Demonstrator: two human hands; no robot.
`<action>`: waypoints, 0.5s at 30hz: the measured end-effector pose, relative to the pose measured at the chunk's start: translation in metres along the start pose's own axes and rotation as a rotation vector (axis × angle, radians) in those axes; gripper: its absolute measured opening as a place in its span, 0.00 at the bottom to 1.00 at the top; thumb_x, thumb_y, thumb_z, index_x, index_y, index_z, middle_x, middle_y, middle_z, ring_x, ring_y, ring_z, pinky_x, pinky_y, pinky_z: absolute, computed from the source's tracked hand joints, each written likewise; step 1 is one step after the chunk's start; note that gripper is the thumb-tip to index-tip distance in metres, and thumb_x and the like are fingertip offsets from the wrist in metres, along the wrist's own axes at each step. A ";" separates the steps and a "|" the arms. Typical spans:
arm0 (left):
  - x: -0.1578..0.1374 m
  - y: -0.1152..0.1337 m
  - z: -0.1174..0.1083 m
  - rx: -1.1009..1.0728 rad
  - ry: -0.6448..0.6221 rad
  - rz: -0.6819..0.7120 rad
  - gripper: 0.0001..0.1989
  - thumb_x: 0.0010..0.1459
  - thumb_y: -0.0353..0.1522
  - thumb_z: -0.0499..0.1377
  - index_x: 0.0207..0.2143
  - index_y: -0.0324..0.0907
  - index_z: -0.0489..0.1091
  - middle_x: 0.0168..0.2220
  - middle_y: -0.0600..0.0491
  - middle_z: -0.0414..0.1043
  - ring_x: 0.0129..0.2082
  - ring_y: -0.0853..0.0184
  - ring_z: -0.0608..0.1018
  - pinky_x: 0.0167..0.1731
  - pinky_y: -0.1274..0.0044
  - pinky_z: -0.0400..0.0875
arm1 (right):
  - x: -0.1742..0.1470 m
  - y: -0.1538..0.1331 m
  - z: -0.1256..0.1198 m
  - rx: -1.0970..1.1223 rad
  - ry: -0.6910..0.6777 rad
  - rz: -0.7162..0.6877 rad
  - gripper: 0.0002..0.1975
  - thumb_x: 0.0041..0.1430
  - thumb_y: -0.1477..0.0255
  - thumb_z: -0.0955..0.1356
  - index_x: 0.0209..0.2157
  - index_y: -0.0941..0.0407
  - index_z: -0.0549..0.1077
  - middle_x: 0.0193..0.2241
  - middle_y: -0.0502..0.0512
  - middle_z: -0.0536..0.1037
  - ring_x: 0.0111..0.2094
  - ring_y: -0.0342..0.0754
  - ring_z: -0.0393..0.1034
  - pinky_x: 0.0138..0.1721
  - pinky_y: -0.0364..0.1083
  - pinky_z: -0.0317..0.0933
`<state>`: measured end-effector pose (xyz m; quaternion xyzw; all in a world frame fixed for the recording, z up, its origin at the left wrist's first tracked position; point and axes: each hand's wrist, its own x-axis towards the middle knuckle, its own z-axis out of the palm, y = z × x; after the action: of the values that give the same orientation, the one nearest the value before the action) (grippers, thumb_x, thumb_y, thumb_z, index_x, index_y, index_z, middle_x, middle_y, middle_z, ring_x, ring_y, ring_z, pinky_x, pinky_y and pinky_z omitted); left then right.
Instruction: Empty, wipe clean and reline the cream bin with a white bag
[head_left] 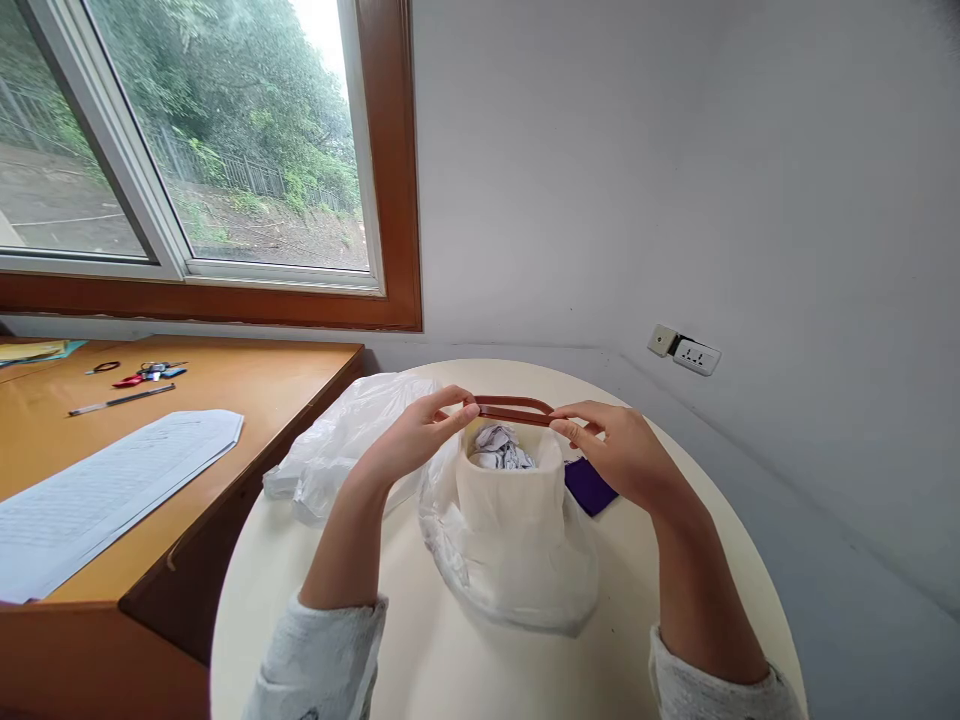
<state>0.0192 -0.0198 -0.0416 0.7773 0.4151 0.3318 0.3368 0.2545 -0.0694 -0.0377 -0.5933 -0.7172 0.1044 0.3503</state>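
A brown oval ring [517, 416], like the rim band of a waste bin, is held level over a small cream bin [510, 490]. My left hand [420, 432] pinches its left end between thumb and fingers. At the opposite end, my right hand [626, 450] grips it the same way. Crumpled paper [501, 448] lies inside the bin. A clear plastic bag [525, 600] hangs loosely around the bin's outside and spreads at its base. Beside the bin, partly behind my right hand, is a dark purple flat item [592, 488] whose kind I cannot make out.
The bin stands on a round cream table [442, 680]. Another translucent plastic bag [345, 425] lies on its left side. A wooden desk [300, 380] adjoins on the left, with written papers [112, 500], a pen [121, 399] and scissors [139, 379]. A wall socket [697, 356] is at right.
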 end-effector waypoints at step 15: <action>-0.008 0.002 -0.010 0.155 -0.128 -0.015 0.16 0.53 0.47 0.51 0.36 0.47 0.68 0.34 0.54 0.71 0.34 0.64 0.73 0.36 0.72 0.66 | -0.006 0.000 -0.006 -0.022 -0.194 -0.077 0.11 0.53 0.64 0.62 0.26 0.50 0.75 0.28 0.48 0.77 0.27 0.46 0.67 0.28 0.44 0.59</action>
<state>0.0091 -0.0250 -0.0363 0.8175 0.4230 0.2460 0.3038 0.2586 -0.0761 -0.0358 -0.5563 -0.7711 0.1398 0.2763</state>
